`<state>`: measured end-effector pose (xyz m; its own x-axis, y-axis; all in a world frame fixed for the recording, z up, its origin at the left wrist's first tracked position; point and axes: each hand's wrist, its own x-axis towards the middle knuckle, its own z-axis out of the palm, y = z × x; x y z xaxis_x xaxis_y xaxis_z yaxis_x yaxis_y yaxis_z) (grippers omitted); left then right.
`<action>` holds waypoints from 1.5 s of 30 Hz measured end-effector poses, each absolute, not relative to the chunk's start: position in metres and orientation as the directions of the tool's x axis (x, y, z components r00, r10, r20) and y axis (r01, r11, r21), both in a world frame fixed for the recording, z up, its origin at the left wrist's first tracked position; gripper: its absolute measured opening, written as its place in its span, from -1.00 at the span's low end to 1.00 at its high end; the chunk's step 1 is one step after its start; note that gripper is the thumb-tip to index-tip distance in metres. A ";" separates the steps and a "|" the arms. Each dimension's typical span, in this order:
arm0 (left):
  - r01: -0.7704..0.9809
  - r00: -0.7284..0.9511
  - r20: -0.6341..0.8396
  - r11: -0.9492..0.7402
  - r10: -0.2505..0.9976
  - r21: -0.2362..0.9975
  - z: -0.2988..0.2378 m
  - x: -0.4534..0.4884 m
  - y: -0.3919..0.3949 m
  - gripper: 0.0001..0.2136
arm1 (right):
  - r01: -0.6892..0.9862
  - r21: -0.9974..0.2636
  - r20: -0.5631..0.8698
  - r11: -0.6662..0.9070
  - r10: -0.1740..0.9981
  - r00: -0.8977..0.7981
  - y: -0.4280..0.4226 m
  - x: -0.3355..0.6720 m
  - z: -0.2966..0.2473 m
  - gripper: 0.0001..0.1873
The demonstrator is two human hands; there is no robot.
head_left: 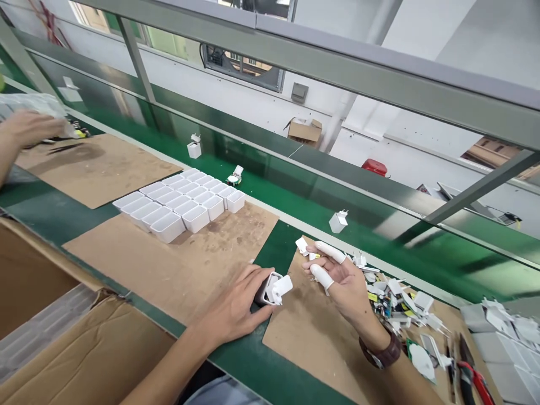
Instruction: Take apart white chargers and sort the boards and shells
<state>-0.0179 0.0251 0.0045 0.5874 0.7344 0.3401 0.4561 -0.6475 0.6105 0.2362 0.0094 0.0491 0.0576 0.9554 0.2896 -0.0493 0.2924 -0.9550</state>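
Observation:
My left hand [242, 304] is wrapped round a white rectangular plastic housing [264, 293] above the gap between two cardboard sheets. A white plug piece [282, 287] sticks out of the housing's open end, tilted. To the right, my right hand [340, 281] has its fingers apart, with white finger cots on the thumb and one finger. Just beyond those fingertips is a small white plug part [302, 246], partly covered by the fingers; I see no grip on it. Beside the right wrist lies a pile of white plug parts and circuit boards [396, 304].
Rows of white housings [169, 224] stand on the left cardboard sheet [147, 270]. A green conveyor belt [287, 199] carries several pieces. Red-handled pliers [472, 371] and filled housings [506, 354] are at right. An open carton [105, 349] stands front left; another person's hand [29, 130] is far left.

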 end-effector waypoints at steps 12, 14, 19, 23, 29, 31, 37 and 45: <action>0.392 0.337 0.376 -0.492 0.863 0.778 -0.012 -0.019 0.024 -0.51 | 0.481 -0.685 0.328 0.547 0.821 -0.468 0.002 0.237 0.023 -0.56; 0.390 0.340 0.367 -0.485 0.866 0.783 -0.010 -0.018 0.022 -0.52 | 0.472 -0.630 0.366 0.617 0.772 -0.520 0.001 0.230 0.019 -0.49; 0.329 0.381 0.383 -0.511 0.841 0.794 -0.003 -0.019 0.019 -0.46 | 0.499 -0.458 0.462 0.736 0.676 -0.574 0.006 0.211 0.009 -0.50; 0.320 0.411 0.365 -0.507 0.835 0.800 -0.002 -0.021 0.018 -0.28 | 0.492 -0.422 0.564 0.762 0.645 -0.515 0.008 0.204 0.002 -0.45; 0.334 0.452 0.327 -0.498 0.830 0.801 -0.001 -0.025 0.018 -0.05 | 0.482 -0.453 0.656 0.750 0.647 -0.389 0.005 0.206 0.009 -0.41; 0.328 0.447 0.336 -0.501 0.829 0.801 -0.001 -0.025 0.018 -0.03 | 0.473 -0.476 0.660 0.742 0.656 -0.366 0.004 0.207 0.011 -0.39; 0.347 0.432 0.401 -0.560 0.808 0.753 -0.005 -0.024 0.017 -0.23 | 0.465 -0.550 0.516 0.694 0.720 -0.464 0.001 0.202 0.002 -0.50; 0.445 0.378 0.360 -0.509 0.853 0.737 -0.013 -0.028 0.016 -0.44 | 0.548 -0.519 0.535 0.656 0.749 -0.391 -0.004 0.196 -0.004 -0.43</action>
